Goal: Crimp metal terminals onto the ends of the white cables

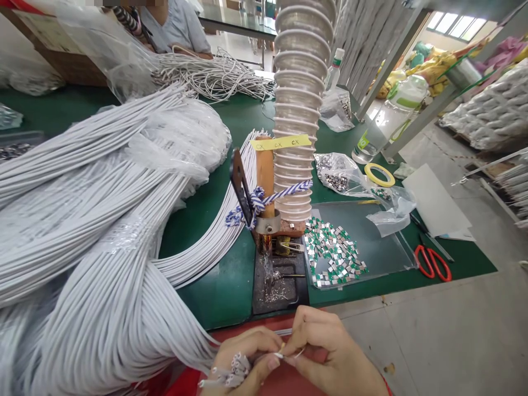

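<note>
**Left hand [247,349] and right hand [330,352] pinch white cable ends [235,369]**

The left hand is closed around the cable ends, and they come out below its fingers. The right hand grasps a thin wire tip [284,350] between thumb and finger, just beside the left hand. The exact small part at this tip is too small to tell. Both hands are in front of the ribbed clear hose [299,82], which stands upright and serves here as the reference.

To the near left of the hose, a large bundle of white cables [94,220] lies over the green bench mat [223,291]. Directly in front of the hose is a dark metal base plate [276,289] with small scraps on it. A wooden post [264,170] stands just beside the hose, tied to it with blue-and-white rope [264,199].

To the right of the hose are a clear tray [391,258] holding small green-and-silver pieces [332,253], red scissors [433,263] and a yellow tape roll [379,175]. Behind the hose on the left, a co-worker [173,27] sits beyond more white cables [210,77].
</note>
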Demonstrator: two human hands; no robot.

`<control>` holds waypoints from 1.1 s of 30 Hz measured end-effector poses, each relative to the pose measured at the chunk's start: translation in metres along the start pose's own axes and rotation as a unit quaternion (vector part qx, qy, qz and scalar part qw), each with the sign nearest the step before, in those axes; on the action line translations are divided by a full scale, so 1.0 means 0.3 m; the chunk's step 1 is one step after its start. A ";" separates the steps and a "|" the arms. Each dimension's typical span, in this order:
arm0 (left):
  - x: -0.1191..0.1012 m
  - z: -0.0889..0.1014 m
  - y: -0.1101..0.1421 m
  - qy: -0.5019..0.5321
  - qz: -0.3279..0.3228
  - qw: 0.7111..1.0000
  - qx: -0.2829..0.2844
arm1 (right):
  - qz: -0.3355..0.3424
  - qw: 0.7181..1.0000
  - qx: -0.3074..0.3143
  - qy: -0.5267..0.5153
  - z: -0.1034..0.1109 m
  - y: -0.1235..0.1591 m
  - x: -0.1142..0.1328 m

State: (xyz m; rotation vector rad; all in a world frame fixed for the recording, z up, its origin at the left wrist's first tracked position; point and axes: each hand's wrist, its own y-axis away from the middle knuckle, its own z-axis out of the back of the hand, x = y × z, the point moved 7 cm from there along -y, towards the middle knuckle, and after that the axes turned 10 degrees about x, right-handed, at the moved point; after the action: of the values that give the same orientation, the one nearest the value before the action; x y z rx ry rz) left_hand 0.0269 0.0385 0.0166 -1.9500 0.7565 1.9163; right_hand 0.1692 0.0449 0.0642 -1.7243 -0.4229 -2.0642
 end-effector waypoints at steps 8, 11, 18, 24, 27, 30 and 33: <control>-0.054 0.047 -0.035 -0.079 -0.033 0.996 0.001 | 0.047 0.998 -0.032 0.037 -0.001 -0.014 0.019; -0.080 0.067 -0.059 -0.086 -0.046 0.995 0.003 | 0.040 0.998 -0.044 0.038 -0.002 -0.034 0.019; -0.072 0.118 -0.118 -0.071 -0.102 0.992 0.026 | 0.042 0.991 -0.059 0.111 0.022 -0.054 0.016; -0.052 0.111 -0.113 -0.062 -0.103 0.992 0.029 | -0.054 0.943 -0.155 0.288 0.275 0.061 -0.039; -0.064 0.101 -0.111 -0.060 -0.115 0.990 0.052 | -0.135 0.901 -0.170 0.375 0.384 0.105 -0.091; -0.069 0.098 -0.112 -0.058 -0.124 0.988 0.066 | -0.163 0.889 -0.136 0.405 0.417 0.110 -0.129; -0.062 0.096 -0.109 -0.055 -0.129 0.987 0.073 | -0.178 0.895 -0.121 0.391 0.421 0.102 -0.148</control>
State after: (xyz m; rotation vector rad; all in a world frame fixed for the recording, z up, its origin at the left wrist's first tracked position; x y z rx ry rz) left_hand 0.0220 0.0843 0.0285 -1.7443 0.5650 1.7465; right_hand 0.2990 0.0847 0.0432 -0.8051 -0.2303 -2.9469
